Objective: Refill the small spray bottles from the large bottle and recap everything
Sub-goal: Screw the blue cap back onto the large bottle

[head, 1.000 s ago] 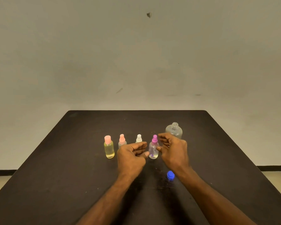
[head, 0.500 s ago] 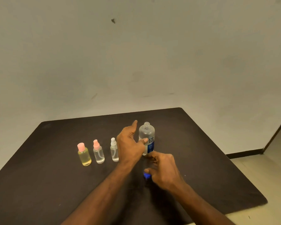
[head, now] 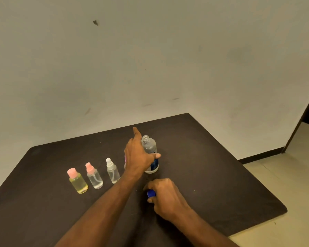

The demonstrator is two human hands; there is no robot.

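Observation:
The large clear bottle with a blue label stands uncapped in the middle of the dark table. My left hand wraps its left side, thumb across the front and index finger pointing up. My right hand rests on the table nearer me, fingers closed on the blue cap. To the left stand a yellow-filled bottle with a pink cap, a clear one with a pink sprayer and a clear one with a white sprayer. A purple-topped bottle is almost hidden behind my left hand.
The table's right edge and rounded near corner lie to the right, with tiled floor beyond. A plain wall stands behind the table. A dark door frame shows at the far right.
My left hand left the purple-topped bottle and took hold of the large bottle. My right hand dropped to the table and closed on the blue cap. The view swung to the right.

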